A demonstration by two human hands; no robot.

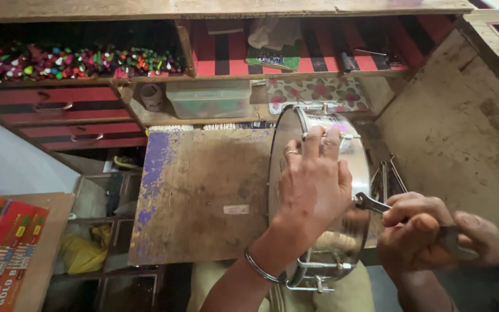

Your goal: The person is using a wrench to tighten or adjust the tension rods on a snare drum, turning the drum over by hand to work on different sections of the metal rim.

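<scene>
Hands (313, 185) on drum (342, 231), wrench (376, 204)

Open board (197, 196) left of the drum (319, 196) gives free passage. Right side tight: wooden wall (463, 133) crowds the right hand (428, 231) and wrench (373, 203). Shelf (203, 75) blocks above.
</scene>
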